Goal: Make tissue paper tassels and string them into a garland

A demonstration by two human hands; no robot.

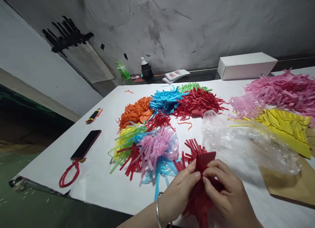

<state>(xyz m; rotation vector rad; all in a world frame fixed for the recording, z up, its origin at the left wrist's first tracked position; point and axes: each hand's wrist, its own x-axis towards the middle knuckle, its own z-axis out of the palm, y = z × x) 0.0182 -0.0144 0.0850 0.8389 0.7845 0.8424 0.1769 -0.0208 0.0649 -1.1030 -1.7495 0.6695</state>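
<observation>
Near the table's front edge, a dark red fringed tissue-paper piece (206,157) is pinched between my two hands. My left hand (182,192), with a silver bangle at the wrist, grips it from the left, thumb pointing at the middle. From the other side, the thumb and fingers of my right hand (225,187) press on the same paper. Its cut strips fan out beyond my fingers and also hang below them. Just left lies a heap of pink tassels (157,144) mixed with yellow, green, red and blue strips.
Fringe piles in orange (135,110), blue (165,99) and red (199,102) lie farther back. On the right are yellow fringe (283,126), pink fringe (285,90), a clear plastic bag (241,142) and brown cardboard (290,183). A phone (86,144) and cutter (93,116) lie left.
</observation>
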